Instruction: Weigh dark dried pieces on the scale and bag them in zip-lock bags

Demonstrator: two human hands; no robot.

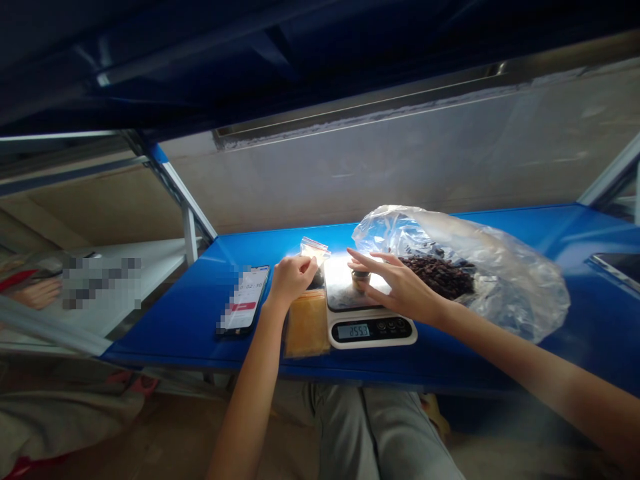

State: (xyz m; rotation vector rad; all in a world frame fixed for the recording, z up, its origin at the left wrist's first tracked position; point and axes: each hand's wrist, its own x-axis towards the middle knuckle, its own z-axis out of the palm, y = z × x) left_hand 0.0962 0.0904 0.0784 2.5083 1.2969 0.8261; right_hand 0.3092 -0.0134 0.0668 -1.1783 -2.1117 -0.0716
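My left hand (293, 281) pinches a small clear zip bag (315, 249) near its top edge. Dark bits show at the lower part of this bag. On the metal plate of a white kitchen scale (373, 335) stands a small round jar (359, 281). My right hand (393, 283) reaches over the plate from the right, fingers stretched and apart around the jar; whether they touch it I cannot tell. The scale's display is lit with digits. Just behind my right hand, a large clear plastic bag (520, 287) lies open with dark brown dried pieces (443, 275) inside.
A yellowish flat stack of small bags (307, 325) lies left of the scale. Further left is a phone (244, 300) showing a running timer. A dark flat device (620, 268) rests at the right. The blue shelf (175, 320) has metal posts; another person's hand (33, 293) shows at far left.
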